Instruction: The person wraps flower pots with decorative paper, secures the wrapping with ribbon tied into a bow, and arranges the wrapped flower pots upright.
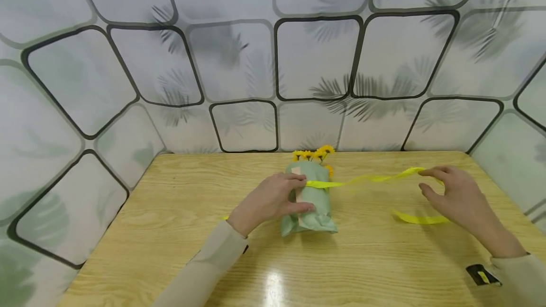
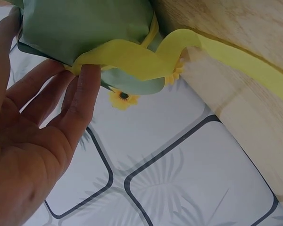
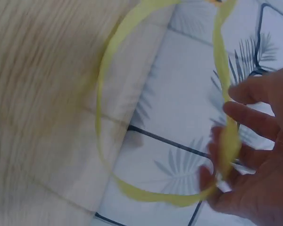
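A small bouquet wrapped in pale green paper (image 1: 317, 207) lies on the wooden table, its yellow flowers (image 1: 326, 149) poking out at the far end. My left hand (image 1: 273, 198) grips the wrapped bouquet from the left, and its fingertips press a yellow ribbon (image 2: 127, 56) against the paper. From there the ribbon (image 1: 375, 179) stretches rightward through the air to my right hand (image 1: 460, 200). In the right wrist view it runs between the curled fingers (image 3: 252, 120) and hangs in a wide loop. The ribbon's underside around the bouquet is hidden.
The wooden table (image 1: 170, 231) meets a patterned wall (image 1: 315, 65) just behind the flowers, with more wall at both sides. A loose stretch of yellow ribbon (image 1: 420, 219) hangs low under my right hand. A yellow scrap (image 1: 225, 218) shows beside my left wrist.
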